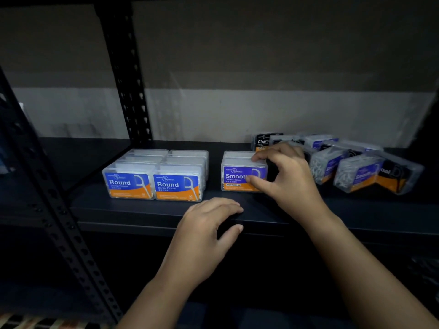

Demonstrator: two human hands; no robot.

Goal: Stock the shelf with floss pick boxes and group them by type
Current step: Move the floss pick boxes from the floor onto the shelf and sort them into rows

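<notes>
On the dark shelf (147, 210) stand two neat rows of clear "Round" floss pick boxes (154, 176) with blue and orange labels. To their right is a short row of purple-labelled "Smooth" boxes (237, 173). My right hand (285, 176) grips the front Smooth box, thumb on its label and fingers over its top right corner. My left hand (209, 229) rests on the shelf's front edge with fingers loosely bent, holding nothing. A loose pile of Smooth and black Charcoal boxes (351, 167) lies tilted at the right, with one Charcoal box (262, 141) upright behind my right hand.
A black perforated upright post (126, 74) stands behind the Round boxes, and another slanted post (59, 210) runs down the left. A grey wall (237, 110) closes the back of the shelf. Bare shelf lies left of the Round boxes.
</notes>
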